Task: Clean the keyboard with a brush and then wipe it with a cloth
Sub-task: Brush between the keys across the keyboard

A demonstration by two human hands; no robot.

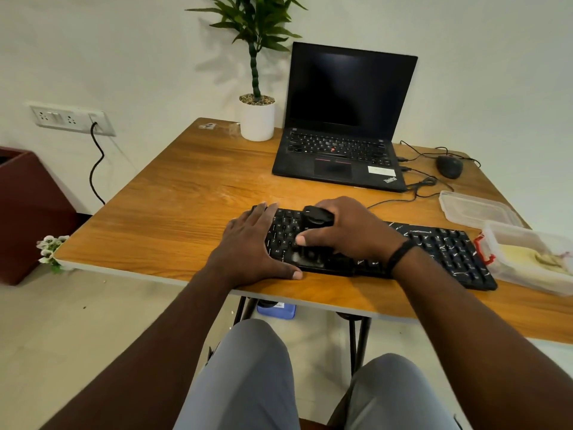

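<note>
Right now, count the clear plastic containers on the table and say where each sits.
2. One shallow clear container sits at the table's right edge, beyond the keyboard's right end. The second clear container, red-clipped with pale contents, sits nearer, partly cut off by the frame, so more may be hidden.

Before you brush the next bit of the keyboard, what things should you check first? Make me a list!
1. Keyboard held steady: ok, the left hand rests flat on its left end.
2. Brush in a firm grip: ok, the right hand is curled round it.
3. Bristles touching the keys: cannot tell, the hand hides them.
4. Dirt left to brush: not ok yet, white specks cover the right end.
5. Plastic box out of the way: not ok, it sits right against the keyboard's right end.
6. Cloth ready for wiping: cannot tell, something pale lies in the box but it is unclear.
</note>
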